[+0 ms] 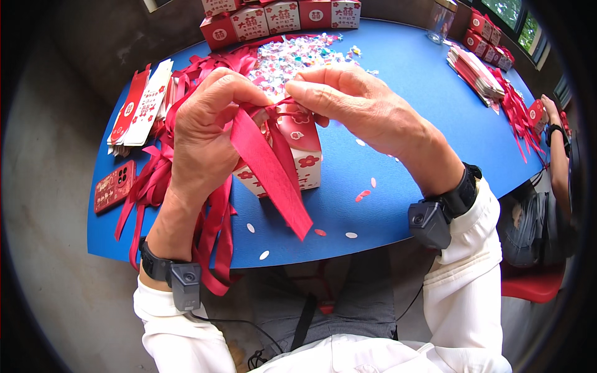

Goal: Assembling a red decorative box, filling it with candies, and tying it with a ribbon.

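Observation:
A small red and white gift box [309, 163] with flower prints stands on the blue table [398, 205] in front of me. A red ribbon [267, 171] is gathered at its top, and one broad tail hangs toward me over the box's front. My left hand [208, 127] is closed on the ribbon at the box's upper left. From the right, my right hand [367, 109] pinches the ribbon between thumb and fingers, close to the left fingertips. The ribbon's crossing is partly hidden by my fingers.
Loose red ribbons [152, 177], flat folded cartons [142, 115] and a red phone [115, 185] lie left. Wrapped candies [292, 59] and finished boxes [283, 17] are behind. A bottle [442, 22], more cartons [476, 78] and a co-worker's hand [550, 110] with a red box are right.

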The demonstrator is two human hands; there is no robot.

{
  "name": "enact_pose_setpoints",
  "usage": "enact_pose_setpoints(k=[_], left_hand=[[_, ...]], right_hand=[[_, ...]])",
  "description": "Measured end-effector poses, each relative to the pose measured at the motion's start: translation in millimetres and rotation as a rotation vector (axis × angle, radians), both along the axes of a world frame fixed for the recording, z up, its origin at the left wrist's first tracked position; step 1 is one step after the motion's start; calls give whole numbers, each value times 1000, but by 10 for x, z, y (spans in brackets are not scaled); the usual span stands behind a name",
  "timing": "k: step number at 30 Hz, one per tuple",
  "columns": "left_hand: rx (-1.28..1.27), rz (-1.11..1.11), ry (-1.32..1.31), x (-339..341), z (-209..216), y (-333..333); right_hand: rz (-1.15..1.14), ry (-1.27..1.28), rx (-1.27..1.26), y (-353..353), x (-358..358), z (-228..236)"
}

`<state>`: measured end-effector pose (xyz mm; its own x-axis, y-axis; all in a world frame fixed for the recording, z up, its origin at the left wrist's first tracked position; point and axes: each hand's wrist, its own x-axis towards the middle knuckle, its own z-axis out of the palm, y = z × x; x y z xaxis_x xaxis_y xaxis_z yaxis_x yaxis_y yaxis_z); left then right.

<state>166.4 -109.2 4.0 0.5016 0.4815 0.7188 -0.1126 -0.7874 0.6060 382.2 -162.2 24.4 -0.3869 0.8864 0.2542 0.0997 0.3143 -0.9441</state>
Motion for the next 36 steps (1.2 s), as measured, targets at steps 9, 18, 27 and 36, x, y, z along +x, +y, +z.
enact_pose_setpoints(k=[9, 18, 27, 36], left_hand=[[54, 15, 34, 22, 48, 2], [54, 18, 16, -37, -2, 62], [-24, -6, 13, -36, 22, 68], [-15, 172, 130, -136, 158, 16]], right_hand=[[179, 261, -55, 200, 173, -72], [138, -65, 60, 64, 191, 147], [137, -64, 175, 168, 367, 69], [162, 54, 114, 179, 180, -55]])
